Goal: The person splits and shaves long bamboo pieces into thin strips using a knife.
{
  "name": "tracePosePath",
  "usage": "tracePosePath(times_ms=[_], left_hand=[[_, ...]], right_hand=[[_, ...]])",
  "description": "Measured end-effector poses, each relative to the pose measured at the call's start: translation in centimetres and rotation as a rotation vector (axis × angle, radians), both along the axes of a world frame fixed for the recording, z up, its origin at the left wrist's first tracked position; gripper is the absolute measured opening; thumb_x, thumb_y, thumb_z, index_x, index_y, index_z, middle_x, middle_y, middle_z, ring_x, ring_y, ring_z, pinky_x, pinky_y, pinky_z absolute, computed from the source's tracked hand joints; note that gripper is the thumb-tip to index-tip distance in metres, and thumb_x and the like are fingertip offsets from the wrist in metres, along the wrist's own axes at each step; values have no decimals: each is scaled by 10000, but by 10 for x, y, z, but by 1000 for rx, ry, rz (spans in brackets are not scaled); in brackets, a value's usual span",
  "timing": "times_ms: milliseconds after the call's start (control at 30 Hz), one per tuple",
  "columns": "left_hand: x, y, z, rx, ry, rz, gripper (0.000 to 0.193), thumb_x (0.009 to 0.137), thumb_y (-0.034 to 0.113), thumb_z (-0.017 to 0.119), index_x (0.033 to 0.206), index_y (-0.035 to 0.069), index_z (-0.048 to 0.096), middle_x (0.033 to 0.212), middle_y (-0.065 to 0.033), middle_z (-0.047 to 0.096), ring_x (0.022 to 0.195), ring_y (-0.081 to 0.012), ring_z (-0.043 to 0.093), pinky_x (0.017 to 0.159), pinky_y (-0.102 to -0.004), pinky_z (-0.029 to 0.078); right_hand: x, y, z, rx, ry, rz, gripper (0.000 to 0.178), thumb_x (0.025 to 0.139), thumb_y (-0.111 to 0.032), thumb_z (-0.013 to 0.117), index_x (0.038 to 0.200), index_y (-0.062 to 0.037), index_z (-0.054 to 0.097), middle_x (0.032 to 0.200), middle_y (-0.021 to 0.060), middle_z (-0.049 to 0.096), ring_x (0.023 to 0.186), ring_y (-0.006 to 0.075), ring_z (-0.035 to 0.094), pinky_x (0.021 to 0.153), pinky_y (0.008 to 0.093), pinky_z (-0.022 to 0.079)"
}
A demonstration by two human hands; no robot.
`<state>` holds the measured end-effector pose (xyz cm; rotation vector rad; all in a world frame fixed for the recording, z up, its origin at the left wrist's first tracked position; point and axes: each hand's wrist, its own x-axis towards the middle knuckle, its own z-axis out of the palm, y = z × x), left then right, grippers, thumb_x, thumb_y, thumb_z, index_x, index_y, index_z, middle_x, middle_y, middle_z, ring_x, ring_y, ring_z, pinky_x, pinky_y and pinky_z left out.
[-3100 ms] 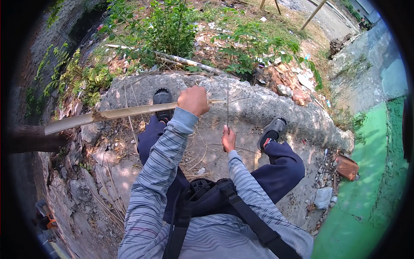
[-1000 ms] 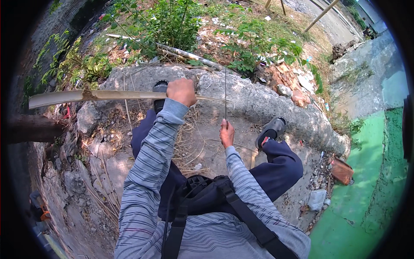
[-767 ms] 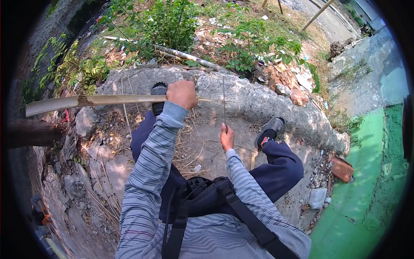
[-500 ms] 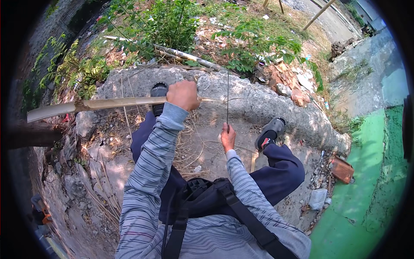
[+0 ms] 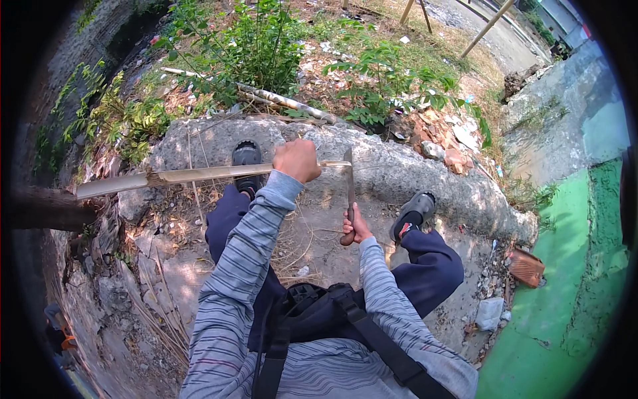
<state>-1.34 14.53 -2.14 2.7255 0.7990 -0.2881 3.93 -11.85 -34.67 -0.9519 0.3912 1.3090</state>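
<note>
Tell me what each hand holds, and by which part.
The left hand grips a long pale strip near its narrow right end; the right hand holds a knife by its brown handle.

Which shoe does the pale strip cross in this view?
The left shoe: the pale strip, gripped in the left hand, passes across it in the picture. The right shoe sits clear of the strip, to the right of the knife.

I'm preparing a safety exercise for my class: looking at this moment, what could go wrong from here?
The knife in the right hand crosses the pale strip close to the bare left hand, so a slip might cut that hand. The strip's long end reaches far leftward from that one fist, so it could twist in the grip.
</note>
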Motion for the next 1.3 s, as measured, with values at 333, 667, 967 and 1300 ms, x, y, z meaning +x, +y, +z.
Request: tracePosePath(times_ms=[333, 667, 967, 1300], left_hand=[[-8, 22, 7, 19, 39, 26, 313, 702, 227, 716, 918, 2, 743, 982, -233, 713, 929, -388, 703, 841, -455, 565], [9, 3, 6, 30, 42, -32, 311, 708, 226, 734, 959, 44, 752, 1005, -176, 729, 959, -324, 717, 826, -404, 576], [-16, 33, 13, 43, 184, 70, 383, 728, 272, 758, 1028, 35, 739, 1101, -202, 704, 1022, -355, 694, 883, -422, 564], [-14, 31, 5, 120, 235, 78, 379, 775, 291, 769, 1069, 54, 732, 1124, -164, 708, 1042, -315, 695, 884, -417, 567]], right_hand=[[-32, 23, -1, -318, -427, -103, 553, 985, -578, 475, 816, -53, 500, 533, 12, 423, 394, 107, 386, 364, 277, 295], [-10, 7, 2, 53, 45, -115, 567, 939, -695, 454, 965, -129, 455, 580, -52, 352, 414, 58, 329, 404, 231, 297], [-17, 13, 11, -241, -328, 111, 543, 963, -654, 451, 934, -112, 466, 543, -55, 323, 387, 71, 294, 391, 236, 274], [-18, 41, 17, 132, 84, -135, 533, 970, -637, 452, 910, -108, 475, 570, -45, 357, 418, 80, 356, 408, 234, 311]])
